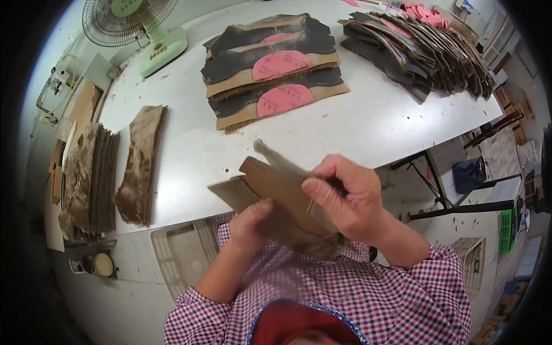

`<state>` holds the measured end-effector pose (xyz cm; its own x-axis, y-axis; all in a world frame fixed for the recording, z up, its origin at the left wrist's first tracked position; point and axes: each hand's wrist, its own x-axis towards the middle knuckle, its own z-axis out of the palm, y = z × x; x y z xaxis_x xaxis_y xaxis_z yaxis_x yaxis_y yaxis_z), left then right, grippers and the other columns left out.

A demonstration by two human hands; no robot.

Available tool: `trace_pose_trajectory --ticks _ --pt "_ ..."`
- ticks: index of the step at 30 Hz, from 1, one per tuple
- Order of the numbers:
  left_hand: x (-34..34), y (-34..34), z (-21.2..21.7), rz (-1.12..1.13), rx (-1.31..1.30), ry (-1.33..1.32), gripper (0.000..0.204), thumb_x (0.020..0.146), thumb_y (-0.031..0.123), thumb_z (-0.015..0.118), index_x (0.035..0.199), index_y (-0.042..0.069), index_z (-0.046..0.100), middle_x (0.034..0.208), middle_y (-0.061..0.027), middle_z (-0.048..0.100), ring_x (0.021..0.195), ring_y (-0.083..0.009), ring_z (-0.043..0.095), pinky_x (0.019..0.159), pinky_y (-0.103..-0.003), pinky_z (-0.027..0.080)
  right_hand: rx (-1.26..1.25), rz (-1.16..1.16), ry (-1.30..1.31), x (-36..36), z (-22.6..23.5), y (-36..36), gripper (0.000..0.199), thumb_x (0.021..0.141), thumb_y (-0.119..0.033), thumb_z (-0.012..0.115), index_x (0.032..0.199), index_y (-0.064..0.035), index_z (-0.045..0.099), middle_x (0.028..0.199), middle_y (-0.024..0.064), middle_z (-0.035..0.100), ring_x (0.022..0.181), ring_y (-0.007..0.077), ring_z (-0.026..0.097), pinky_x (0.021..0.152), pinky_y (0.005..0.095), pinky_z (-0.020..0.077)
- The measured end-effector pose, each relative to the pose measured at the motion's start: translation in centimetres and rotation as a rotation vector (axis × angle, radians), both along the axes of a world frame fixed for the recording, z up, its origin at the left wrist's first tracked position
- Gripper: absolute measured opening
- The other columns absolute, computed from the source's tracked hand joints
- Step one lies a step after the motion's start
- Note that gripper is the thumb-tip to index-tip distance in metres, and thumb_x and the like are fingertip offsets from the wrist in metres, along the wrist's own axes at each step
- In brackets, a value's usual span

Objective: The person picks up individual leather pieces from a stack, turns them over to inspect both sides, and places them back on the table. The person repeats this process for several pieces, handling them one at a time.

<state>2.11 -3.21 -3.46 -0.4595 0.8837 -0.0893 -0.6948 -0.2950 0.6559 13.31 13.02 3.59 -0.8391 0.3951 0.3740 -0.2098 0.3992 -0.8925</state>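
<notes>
Holding brown cut pieces: left hand, right hand.

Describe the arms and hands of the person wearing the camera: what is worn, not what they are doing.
Both hands, left hand and right hand, are bare: no gloves, rings or watch show. The forearms are bare too. The checked shirt, pink and white, has short sleeves ending about the elbows.

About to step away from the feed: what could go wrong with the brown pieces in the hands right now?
1. The left hand and right hand hold the brown cut pieces past the table edge, so a slip would likely drop them.
2. The pieces are fanned apart; they may shift out of alignment.
</notes>
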Motion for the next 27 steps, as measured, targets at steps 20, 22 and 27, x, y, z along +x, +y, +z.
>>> trace_pose_trajectory --ticks 20,22,27 --pt "2.2 0.3 1.4 -0.164 -0.336 0.155 0.06 0.077 0.007 0.071 0.132 -0.003 0.048 0.126 -0.0156 0.057 0.114 -0.0268 0.056 0.098 -0.038 0.045 -0.832 0.038 -0.562 -2.8 -3.2 4.3 0.058 0.102 -0.043 0.037 0.139 0.0004 0.041 0.126 0.0103 0.058 0.114 0.02 0.054 0.103 0.0313 0.0375" --pt "2.2 -0.1 1.2 -0.076 -0.279 0.109 0.059 0.076 0.003 0.069 0.131 -0.003 0.049 0.124 -0.0157 0.058 0.113 -0.0278 0.057 0.097 -0.039 0.046 -0.739 0.138 -0.347 -0.5 -7.3 2.4 0.055 0.101 -0.04 0.041 0.139 0.0005 0.042 0.13 0.0111 0.056 0.119 0.0199 0.051 0.107 0.0296 0.0352" --pt "1.9 -0.8 3.1 0.057 -0.22 -0.007 0.066 0.065 -0.008 0.059 0.13 -0.005 0.048 0.122 -0.0196 0.059 0.113 -0.034 0.058 0.097 -0.043 0.047 -1.256 0.181 -0.372 0.1 -3.6 2.5 0.039 0.098 -0.024 0.054 0.128 0.0004 0.054 0.117 0.0074 0.062 0.109 0.0155 0.057 0.099 0.0271 0.0434"
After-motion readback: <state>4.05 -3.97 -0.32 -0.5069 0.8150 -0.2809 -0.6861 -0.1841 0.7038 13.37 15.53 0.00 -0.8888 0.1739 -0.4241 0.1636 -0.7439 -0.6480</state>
